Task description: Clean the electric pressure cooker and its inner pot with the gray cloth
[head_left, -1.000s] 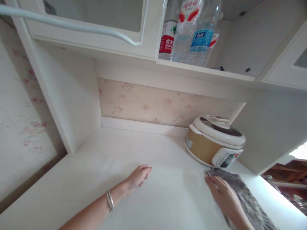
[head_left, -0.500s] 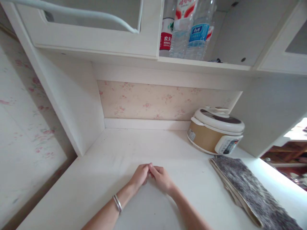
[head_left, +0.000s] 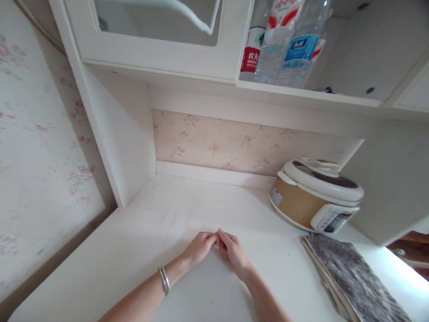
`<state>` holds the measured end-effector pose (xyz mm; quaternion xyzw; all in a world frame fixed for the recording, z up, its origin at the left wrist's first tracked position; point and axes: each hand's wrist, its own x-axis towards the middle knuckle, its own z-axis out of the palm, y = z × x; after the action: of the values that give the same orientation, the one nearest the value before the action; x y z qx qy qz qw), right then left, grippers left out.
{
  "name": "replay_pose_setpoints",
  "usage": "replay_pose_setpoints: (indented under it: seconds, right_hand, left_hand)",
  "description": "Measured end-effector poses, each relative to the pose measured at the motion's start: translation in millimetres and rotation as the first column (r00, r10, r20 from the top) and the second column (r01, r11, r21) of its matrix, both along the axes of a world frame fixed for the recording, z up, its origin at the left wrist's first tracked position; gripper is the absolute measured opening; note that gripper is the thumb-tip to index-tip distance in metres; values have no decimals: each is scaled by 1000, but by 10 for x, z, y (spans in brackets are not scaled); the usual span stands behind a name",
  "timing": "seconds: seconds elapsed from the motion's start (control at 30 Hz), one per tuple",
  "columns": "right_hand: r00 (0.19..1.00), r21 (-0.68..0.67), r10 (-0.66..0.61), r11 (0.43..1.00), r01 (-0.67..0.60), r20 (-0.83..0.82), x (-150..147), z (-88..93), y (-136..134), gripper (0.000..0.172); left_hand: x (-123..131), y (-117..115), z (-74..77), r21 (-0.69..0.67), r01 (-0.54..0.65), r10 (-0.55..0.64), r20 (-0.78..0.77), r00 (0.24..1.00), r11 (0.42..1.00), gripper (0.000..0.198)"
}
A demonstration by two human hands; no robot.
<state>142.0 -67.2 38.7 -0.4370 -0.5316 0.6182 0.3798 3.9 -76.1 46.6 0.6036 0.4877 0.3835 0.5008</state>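
My left hand (head_left: 201,247) rests on the white countertop (head_left: 161,232) with its fingers curled closed. A silver bangle (head_left: 164,280) circles the left wrist. Against it, fingertips meeting, lies my right hand (head_left: 233,253), also closed with its thumb on top. No object shows in or between the two hands; the undersides of the fingers are hidden. To the right of my hands lies a folded grey, furry-patterned cloth (head_left: 355,273) with a beige edge. Behind that cloth stands a gold and white electric cooker (head_left: 301,201) with its lid on.
Above the counter hangs a white cupboard (head_left: 161,58). Several plastic bottles (head_left: 298,53) stand on its open shelf. White side panels (head_left: 117,134) bound the counter niche, and floral wallpaper (head_left: 214,138) covers its back. Dark brown wooden furniture (head_left: 410,248) shows at the right edge.
The view has tilted and turned slightly, so the cooker, cloth and bottles appear further right. My hands stay together on the counter in nearly the same pose.
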Motion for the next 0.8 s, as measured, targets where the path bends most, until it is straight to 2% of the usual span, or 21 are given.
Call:
replay_pose_setpoints:
  seconds: [0.13,0.33,0.6,0.8]
  right_hand:
    - [997,-11,25,1000,-26,-71,10,-16,9,48]
    - [973,-23,54,998,-61,-225,17,-37,33,41]
    - [978,-3,73,997,-75,-194,38,-55,31,31]
    - [979,13,74,997,-73,-188,35,-85,42,37]
  left_hand:
    - [14,-47,64,-14,-24,24,-38,999,1000,39]
    - [38,-67,93,-7,7,-7,37,999,1000,49]
    - [22,0,-35,-36,40,-39,24,999,999,54]
    - [30,17,-67,-27,50,-49,14,999,998,53]
